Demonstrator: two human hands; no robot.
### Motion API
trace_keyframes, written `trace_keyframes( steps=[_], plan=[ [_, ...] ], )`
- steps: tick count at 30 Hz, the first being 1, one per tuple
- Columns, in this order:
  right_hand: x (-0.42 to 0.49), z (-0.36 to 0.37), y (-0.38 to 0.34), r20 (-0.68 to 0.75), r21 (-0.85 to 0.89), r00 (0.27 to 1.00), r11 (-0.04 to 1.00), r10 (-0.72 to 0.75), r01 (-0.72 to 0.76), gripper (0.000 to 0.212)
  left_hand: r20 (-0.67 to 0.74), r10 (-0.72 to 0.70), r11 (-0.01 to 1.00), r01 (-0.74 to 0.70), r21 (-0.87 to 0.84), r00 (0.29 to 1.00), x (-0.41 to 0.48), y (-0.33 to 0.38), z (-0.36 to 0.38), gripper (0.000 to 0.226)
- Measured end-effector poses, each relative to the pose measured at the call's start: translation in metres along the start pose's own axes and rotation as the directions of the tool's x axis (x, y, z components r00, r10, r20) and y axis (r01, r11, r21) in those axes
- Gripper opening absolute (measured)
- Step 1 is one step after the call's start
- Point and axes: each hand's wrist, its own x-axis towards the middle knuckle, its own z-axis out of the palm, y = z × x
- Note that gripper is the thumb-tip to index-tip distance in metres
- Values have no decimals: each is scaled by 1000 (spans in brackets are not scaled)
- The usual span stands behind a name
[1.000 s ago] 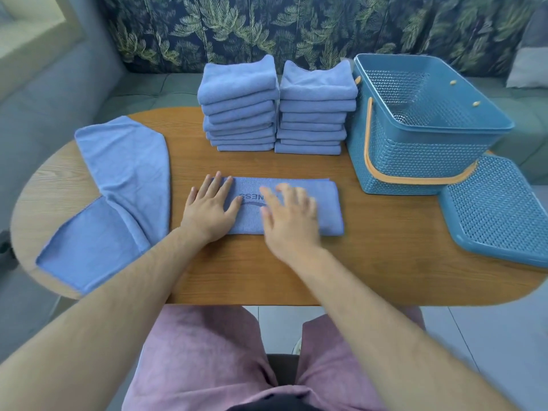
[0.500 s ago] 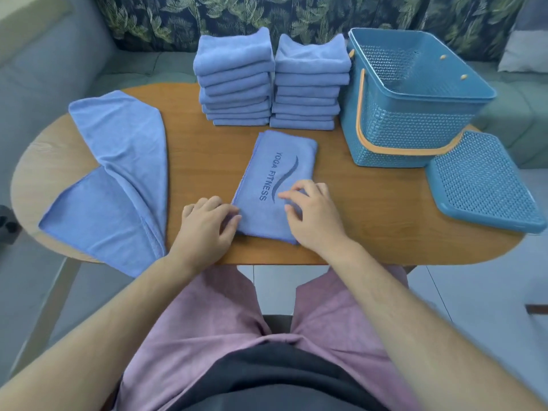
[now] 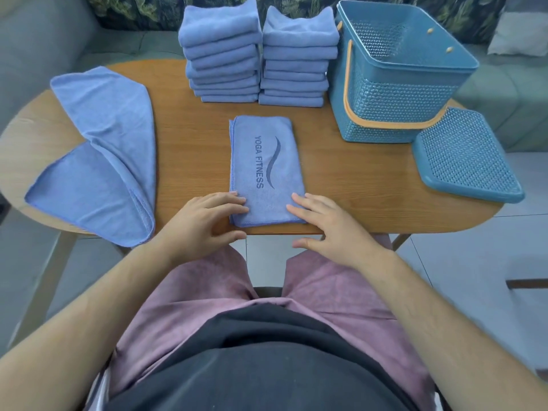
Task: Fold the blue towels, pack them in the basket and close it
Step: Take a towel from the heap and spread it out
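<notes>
Head: left grip (image 3: 201, 223) and right grip (image 3: 332, 229), fingers flat, are pressing one towel (image 3: 252, 149).
Table (image 3: 341, 179): two stacks (image 3: 221, 51) (image 3: 298, 54), one basket (image 3: 385, 114), one lid (image 3: 465, 155) sitting.

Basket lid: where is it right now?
Head view: the lid lies flat at the right end of the table, just right of and nearer the person than the open basket.

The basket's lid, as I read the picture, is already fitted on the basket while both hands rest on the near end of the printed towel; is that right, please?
Not quite. The head view shows the lid lying on the table beside the basket, which stands open. The rest holds: the left hand and right hand rest on the printed towel's near end.
</notes>
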Motion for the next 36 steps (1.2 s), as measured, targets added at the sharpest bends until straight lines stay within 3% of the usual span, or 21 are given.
trace_keyframes(
  steps=[4,8,10,13,16,20,23,26,28,34,36],
  plan=[
    [-10,10,-10,-169,-146,976,983,-138,114,52,53,10,999,-12,42,999,-14,1,-6,46],
    [-18,7,-22,-263,-111,942,976,-210,187,34,5,39,998,-39,55,999,-24,9,-7,28],
    [-22,1,-33,-280,35,951,988,-134,150,34,-36,-33,999,32,-44,999,-24,16,-15,26],
    [-24,-9,-50,-351,257,936,964,27,68,34,-92,-200,931,159,-328,976,-21,32,-24,17],
    [-7,-19,-52,-426,299,899,953,95,41,21,-131,-321,841,218,-496,938,-6,41,-32,29],
    [30,-33,-42,-400,308,911,951,105,26,33,-165,-317,878,224,-422,934,32,37,-40,30],
    [59,-37,-32,-391,318,908,948,153,-23,31,-187,-410,846,296,-443,893,58,28,-39,27],
    [87,-35,-18,-322,360,912,924,253,-129,26,-132,-460,829,372,-418,878,80,9,-35,15],
    [104,-31,-8,-280,333,912,922,299,-199,27,-93,-479,828,415,-376,873,94,-4,-31,26],
    [131,-15,4,-119,-4,902,908,416,-419,45,-4,-552,813,537,-224,834,117,-30,-8,43],
    [130,-11,3,-129,-121,882,875,453,-468,50,-66,-572,818,564,-111,817,117,-32,-3,40]
  ],
)
